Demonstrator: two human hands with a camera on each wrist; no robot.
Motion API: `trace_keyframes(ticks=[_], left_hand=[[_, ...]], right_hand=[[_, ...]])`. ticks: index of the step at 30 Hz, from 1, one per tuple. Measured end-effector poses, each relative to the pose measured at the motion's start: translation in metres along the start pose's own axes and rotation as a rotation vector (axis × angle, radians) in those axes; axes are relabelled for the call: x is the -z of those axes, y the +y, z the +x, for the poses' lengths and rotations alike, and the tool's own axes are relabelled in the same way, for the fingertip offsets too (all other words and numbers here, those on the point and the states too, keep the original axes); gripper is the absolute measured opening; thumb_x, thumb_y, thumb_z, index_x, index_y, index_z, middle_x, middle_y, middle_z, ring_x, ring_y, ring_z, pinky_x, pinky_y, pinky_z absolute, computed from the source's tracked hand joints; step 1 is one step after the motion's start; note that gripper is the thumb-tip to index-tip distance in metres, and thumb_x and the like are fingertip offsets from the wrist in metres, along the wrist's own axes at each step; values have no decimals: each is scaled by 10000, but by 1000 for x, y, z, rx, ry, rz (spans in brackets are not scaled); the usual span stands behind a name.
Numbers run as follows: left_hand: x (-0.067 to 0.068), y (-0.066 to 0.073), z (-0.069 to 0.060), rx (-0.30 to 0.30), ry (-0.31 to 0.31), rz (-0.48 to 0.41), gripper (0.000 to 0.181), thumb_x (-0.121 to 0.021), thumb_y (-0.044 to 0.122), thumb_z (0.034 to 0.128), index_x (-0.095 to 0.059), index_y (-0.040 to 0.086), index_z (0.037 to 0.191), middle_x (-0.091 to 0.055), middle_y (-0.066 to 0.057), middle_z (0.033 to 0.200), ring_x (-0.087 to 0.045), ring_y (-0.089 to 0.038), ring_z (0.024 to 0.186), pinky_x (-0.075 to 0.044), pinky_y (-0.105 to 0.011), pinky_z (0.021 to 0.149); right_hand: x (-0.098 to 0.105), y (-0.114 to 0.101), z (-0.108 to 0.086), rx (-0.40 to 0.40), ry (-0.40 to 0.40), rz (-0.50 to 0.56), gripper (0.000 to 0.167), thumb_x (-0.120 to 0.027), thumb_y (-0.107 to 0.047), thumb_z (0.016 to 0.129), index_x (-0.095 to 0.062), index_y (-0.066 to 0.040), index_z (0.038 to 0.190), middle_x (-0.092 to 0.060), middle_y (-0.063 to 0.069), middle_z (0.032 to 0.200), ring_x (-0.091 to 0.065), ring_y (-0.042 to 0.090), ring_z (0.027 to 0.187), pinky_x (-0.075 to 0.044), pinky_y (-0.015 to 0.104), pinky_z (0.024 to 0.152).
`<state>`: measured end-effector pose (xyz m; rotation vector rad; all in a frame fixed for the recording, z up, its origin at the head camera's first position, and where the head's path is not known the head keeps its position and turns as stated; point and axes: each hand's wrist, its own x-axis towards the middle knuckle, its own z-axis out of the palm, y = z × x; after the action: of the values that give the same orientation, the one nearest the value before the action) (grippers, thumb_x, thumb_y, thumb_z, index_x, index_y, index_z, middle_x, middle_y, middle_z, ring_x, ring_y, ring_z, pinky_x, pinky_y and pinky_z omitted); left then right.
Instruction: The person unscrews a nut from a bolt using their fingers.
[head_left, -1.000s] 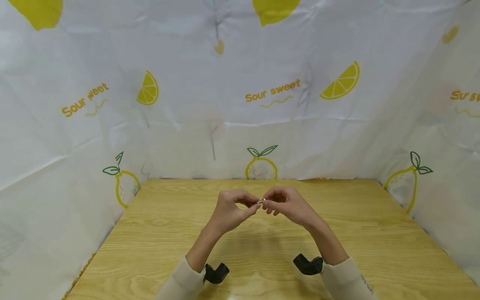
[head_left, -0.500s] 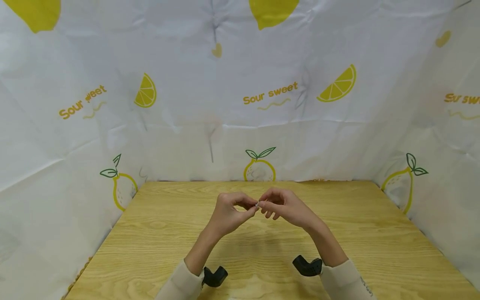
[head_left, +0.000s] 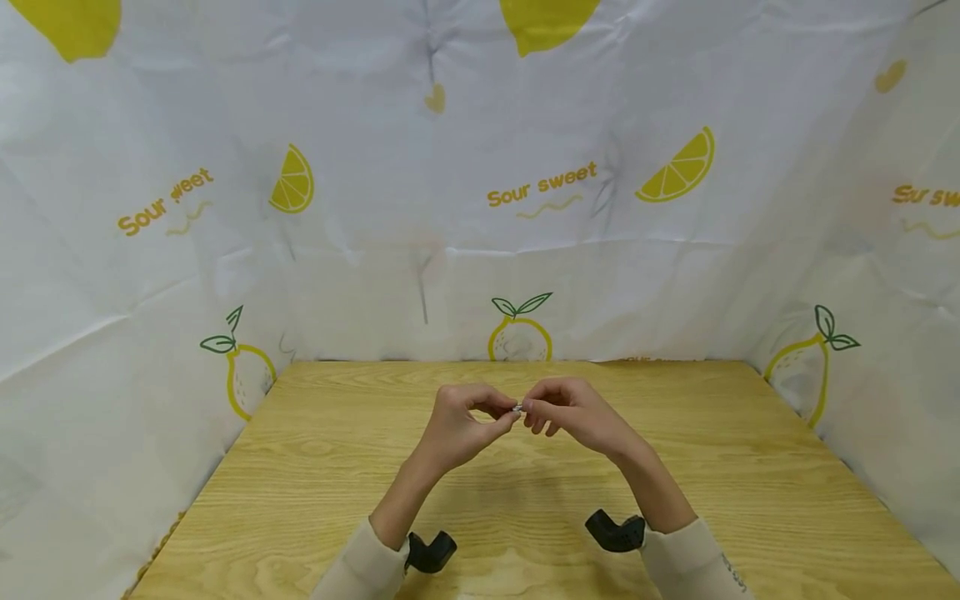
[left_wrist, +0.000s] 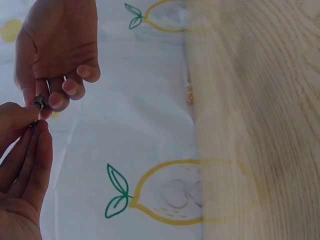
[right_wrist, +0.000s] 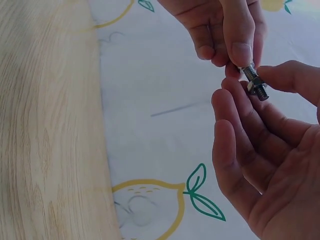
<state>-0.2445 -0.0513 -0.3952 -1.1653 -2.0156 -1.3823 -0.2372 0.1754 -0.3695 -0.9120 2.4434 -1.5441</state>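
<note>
In front of me my left hand (head_left: 461,427) pinches one end of a small metal bolt (right_wrist: 263,95) between thumb and finger. A nut (right_wrist: 256,85) sits on the bolt's thread, a little short of the free end. My right hand (head_left: 576,415) meets it from the other side, with its thumb and index finger pinching at the nut. Its other fingers are bent loosely below. In the left wrist view the fingertips cover much of the metal, and the bolt's head is hidden by the left fingers.
Both hands are above a wood-grain table (head_left: 337,483). A white cloth with lemon prints (head_left: 375,275) hangs behind it and along both sides. Black wrist-worn devices (head_left: 431,552) are at the two sleeves.
My right fingertips move in against the left ones, then draw slightly back to the right, shifting on the small metal piece. The left hand keeps its grip almost in place.
</note>
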Motion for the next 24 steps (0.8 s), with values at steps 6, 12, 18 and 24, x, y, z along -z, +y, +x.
trace_keyframes(ticks=[6, 12, 18, 24], left_hand=[[1, 0, 0, 5, -3, -10, 54, -800, 18, 879, -810, 55, 916, -798, -71, 842, -751, -76, 725, -639, -219, 684], [1, 0, 0, 12, -3, -12, 53, -800, 16, 877, -808, 55, 913, -798, -73, 844, -753, -83, 724, -638, -216, 683], [1, 0, -1, 12, 3, -13, 69, -802, 0, 868, -807, 48, 917, -799, -80, 852, -757, -100, 726, -638, -214, 687], [1, 0, -1, -13, 15, -13, 58, -799, 6, 874, -807, 45, 916, -799, -82, 845, -758, -97, 720, -637, -210, 683]], right_hand=[[-1, -1, 0, 16, 30, -2, 186, -609, -138, 1041, -711, 5, 1102, -715, 160, 943, -701, 137, 782, -624, 346, 711], [-2, -3, -1, 16, 60, -20, 154, -656, -112, 995, -711, -19, 1105, -728, 117, 943, -701, 142, 793, -615, 316, 690], [-1, -3, -2, -14, 55, -6, 268, -683, -137, 994, -674, 32, 1202, -725, 166, 990, -704, 143, 804, -623, 314, 692], [-1, -1, 0, -38, 13, -1, 306, -563, -252, 1078, -696, 12, 1157, -731, 220, 1005, -727, 272, 825, -641, 374, 706]])
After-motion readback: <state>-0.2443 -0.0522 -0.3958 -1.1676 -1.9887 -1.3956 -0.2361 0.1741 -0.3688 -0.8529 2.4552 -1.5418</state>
